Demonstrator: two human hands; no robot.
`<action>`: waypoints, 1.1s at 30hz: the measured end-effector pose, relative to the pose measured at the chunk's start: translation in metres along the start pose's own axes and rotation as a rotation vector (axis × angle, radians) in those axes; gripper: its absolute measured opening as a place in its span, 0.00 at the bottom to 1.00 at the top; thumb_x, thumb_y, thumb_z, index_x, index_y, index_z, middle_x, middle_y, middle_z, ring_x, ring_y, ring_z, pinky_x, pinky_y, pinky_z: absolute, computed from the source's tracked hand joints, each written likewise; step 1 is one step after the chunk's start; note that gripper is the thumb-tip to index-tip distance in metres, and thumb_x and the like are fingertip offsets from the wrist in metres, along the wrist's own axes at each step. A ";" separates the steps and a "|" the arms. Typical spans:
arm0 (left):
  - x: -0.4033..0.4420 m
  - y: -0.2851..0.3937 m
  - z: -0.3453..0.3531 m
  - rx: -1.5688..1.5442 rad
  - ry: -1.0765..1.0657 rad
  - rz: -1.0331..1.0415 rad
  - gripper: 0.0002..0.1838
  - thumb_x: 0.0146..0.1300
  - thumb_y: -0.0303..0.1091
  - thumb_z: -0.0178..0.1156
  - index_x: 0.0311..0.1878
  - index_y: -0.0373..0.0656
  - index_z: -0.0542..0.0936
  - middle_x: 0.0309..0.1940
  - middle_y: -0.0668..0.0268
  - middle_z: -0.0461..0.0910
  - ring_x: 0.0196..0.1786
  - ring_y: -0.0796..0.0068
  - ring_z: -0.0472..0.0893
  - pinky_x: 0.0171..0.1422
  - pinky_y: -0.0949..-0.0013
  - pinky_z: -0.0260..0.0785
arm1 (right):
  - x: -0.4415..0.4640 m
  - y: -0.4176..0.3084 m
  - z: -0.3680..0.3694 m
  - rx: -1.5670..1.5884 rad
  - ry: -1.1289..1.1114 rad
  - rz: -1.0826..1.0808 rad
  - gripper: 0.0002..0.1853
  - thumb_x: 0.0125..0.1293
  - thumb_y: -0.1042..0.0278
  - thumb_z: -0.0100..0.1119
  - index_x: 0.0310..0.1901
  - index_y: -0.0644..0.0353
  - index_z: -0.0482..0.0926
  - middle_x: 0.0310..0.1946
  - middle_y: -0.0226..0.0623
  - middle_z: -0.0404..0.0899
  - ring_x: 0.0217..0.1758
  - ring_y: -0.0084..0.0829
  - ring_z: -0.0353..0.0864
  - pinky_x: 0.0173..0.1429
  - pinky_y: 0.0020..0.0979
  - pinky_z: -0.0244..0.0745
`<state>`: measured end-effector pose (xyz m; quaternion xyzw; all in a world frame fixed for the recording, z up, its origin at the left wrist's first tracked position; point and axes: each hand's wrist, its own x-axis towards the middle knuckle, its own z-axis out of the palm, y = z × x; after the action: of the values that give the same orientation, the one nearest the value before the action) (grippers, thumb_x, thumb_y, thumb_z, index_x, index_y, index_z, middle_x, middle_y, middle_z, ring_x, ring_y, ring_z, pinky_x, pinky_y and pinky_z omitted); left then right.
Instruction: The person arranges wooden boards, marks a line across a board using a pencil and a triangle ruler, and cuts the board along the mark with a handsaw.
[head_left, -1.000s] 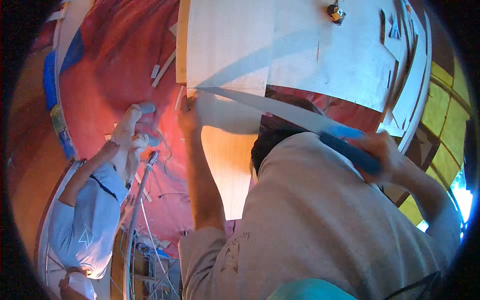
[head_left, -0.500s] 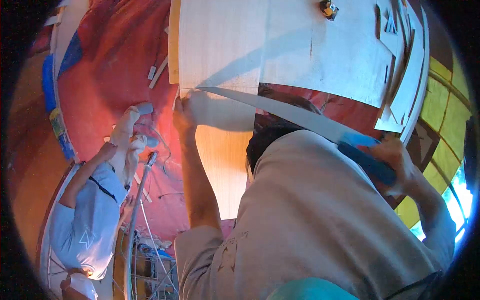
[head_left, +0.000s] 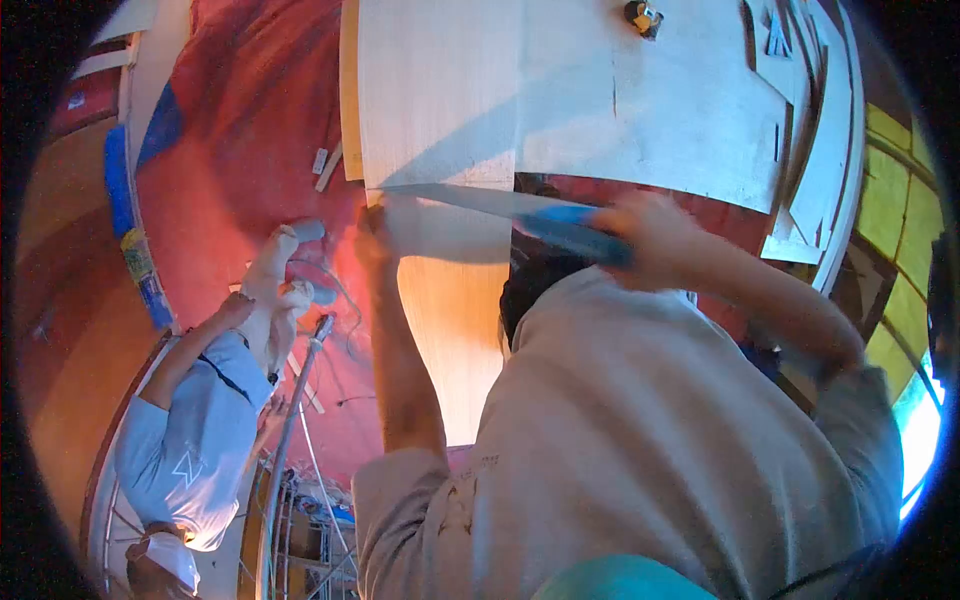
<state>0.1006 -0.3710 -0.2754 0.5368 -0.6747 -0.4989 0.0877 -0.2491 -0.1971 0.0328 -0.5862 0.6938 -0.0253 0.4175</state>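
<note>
My right hand [head_left: 650, 240] is wrapped round the blue handle of a handsaw [head_left: 455, 197]. The blade points left across a pale wooden board [head_left: 440, 110], along a line near the board's left edge. Below the blade, the near part of the board [head_left: 450, 320] is brightly lit and extends past my left side. My left hand [head_left: 374, 240] grips the board's left edge just below the saw tip; its fingers are partly hidden and dim. A shadow of the saw and arm falls over the board.
A large white sheet [head_left: 640, 110] lies behind, with a small yellow and black tool [head_left: 643, 18] on it. Offcut strips [head_left: 815, 130] are piled at the right. Red sheeting [head_left: 250, 120] covers the floor. Another person [head_left: 195, 430] stands at the left, near a metal pole [head_left: 290, 440].
My right hand has pushed the saw forward and left, so less of the blade shows between handle and board edge. My left hand stays at the edge. The view has shifted slightly.
</note>
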 end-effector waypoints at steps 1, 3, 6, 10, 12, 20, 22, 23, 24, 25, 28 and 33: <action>-0.003 0.001 0.001 -0.005 -0.004 -0.009 0.16 0.79 0.43 0.49 0.52 0.44 0.81 0.47 0.48 0.85 0.47 0.46 0.85 0.42 0.50 0.76 | -0.036 -0.001 -0.042 0.104 -0.223 0.147 0.10 0.48 0.70 0.70 0.35 0.57 0.84 0.24 0.44 0.80 0.32 0.46 0.86 0.35 0.43 0.75; -0.001 0.005 0.003 0.192 0.044 0.081 0.17 0.78 0.46 0.50 0.51 0.43 0.81 0.43 0.48 0.86 0.44 0.44 0.85 0.43 0.51 0.76 | -0.104 -0.007 -0.085 0.243 -0.097 0.137 0.14 0.47 0.73 0.68 0.39 0.58 0.85 0.24 0.42 0.80 0.30 0.42 0.86 0.35 0.40 0.75; 0.001 0.028 0.002 0.187 0.103 -0.132 0.21 0.77 0.51 0.52 0.50 0.41 0.80 0.37 0.46 0.86 0.40 0.44 0.85 0.41 0.51 0.75 | -0.102 -0.003 -0.076 0.258 -0.110 0.161 0.16 0.47 0.72 0.70 0.41 0.55 0.86 0.26 0.40 0.81 0.32 0.44 0.86 0.37 0.44 0.77; 0.005 0.020 0.006 0.110 0.124 -0.114 0.23 0.76 0.53 0.52 0.50 0.40 0.79 0.37 0.44 0.85 0.41 0.43 0.85 0.40 0.49 0.74 | 0.086 0.033 0.074 0.086 -0.066 0.007 0.20 0.55 0.53 0.69 0.47 0.52 0.86 0.33 0.44 0.86 0.37 0.49 0.87 0.43 0.50 0.82; 0.007 -0.016 0.011 -0.009 0.064 0.016 0.22 0.77 0.53 0.52 0.46 0.40 0.78 0.38 0.43 0.85 0.41 0.41 0.85 0.40 0.47 0.73 | 0.171 -0.014 0.101 0.044 -0.101 -0.037 0.19 0.61 0.53 0.64 0.45 0.60 0.87 0.38 0.49 0.89 0.42 0.48 0.89 0.45 0.51 0.81; 0.008 -0.020 0.017 0.124 0.096 -0.094 0.19 0.77 0.49 0.52 0.49 0.41 0.79 0.36 0.45 0.85 0.40 0.42 0.85 0.40 0.45 0.74 | -0.048 -0.007 -0.041 0.071 -0.155 0.096 0.16 0.48 0.69 0.70 0.41 0.53 0.86 0.30 0.43 0.84 0.34 0.51 0.86 0.40 0.50 0.79; 0.007 -0.024 0.022 0.085 0.094 -0.142 0.19 0.77 0.49 0.52 0.49 0.42 0.79 0.36 0.45 0.85 0.40 0.41 0.85 0.40 0.45 0.74 | -0.100 -0.017 -0.078 0.212 -0.233 0.223 0.16 0.46 0.69 0.71 0.41 0.52 0.85 0.27 0.42 0.82 0.32 0.50 0.84 0.38 0.49 0.77; 0.003 -0.012 0.018 0.216 0.127 -0.015 0.19 0.77 0.50 0.51 0.50 0.43 0.79 0.37 0.45 0.85 0.41 0.39 0.85 0.41 0.44 0.74 | -0.107 -0.023 -0.087 0.278 -0.226 0.256 0.16 0.46 0.69 0.71 0.40 0.52 0.85 0.27 0.42 0.82 0.32 0.50 0.84 0.37 0.49 0.76; 0.005 -0.012 0.016 0.284 0.144 0.049 0.19 0.77 0.51 0.51 0.50 0.43 0.79 0.38 0.45 0.85 0.42 0.38 0.84 0.42 0.43 0.74 | -0.097 -0.023 -0.083 0.276 -0.227 0.253 0.16 0.46 0.69 0.71 0.40 0.52 0.85 0.27 0.42 0.82 0.32 0.50 0.84 0.37 0.49 0.76; 0.007 -0.010 0.014 0.353 0.166 0.112 0.20 0.77 0.51 0.50 0.50 0.43 0.79 0.39 0.45 0.85 0.42 0.37 0.84 0.42 0.43 0.74 | -0.078 -0.018 -0.071 0.221 -0.189 0.186 0.14 0.47 0.67 0.72 0.38 0.52 0.84 0.27 0.42 0.82 0.32 0.50 0.84 0.37 0.49 0.76; 0.015 -0.043 0.027 0.027 0.113 -0.118 0.19 0.77 0.51 0.50 0.52 0.45 0.79 0.41 0.47 0.86 0.42 0.38 0.84 0.42 0.44 0.74 | 0.052 0.011 0.026 0.059 -0.178 0.125 0.13 0.60 0.57 0.66 0.43 0.52 0.87 0.27 0.41 0.86 0.31 0.47 0.86 0.39 0.48 0.80; 0.005 0.000 0.006 -0.098 -0.028 -0.006 0.24 0.73 0.55 0.57 0.54 0.41 0.78 0.40 0.49 0.87 0.42 0.45 0.87 0.44 0.47 0.77 | 0.118 -0.022 0.050 0.303 -0.279 0.308 0.13 0.61 0.58 0.62 0.39 0.58 0.87 0.33 0.50 0.88 0.40 0.46 0.90 0.46 0.45 0.84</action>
<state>0.0943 -0.3715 -0.2803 0.5269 -0.6490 -0.5390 0.1032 -0.1973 -0.2798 -0.0528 -0.4021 0.6989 0.0162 0.5913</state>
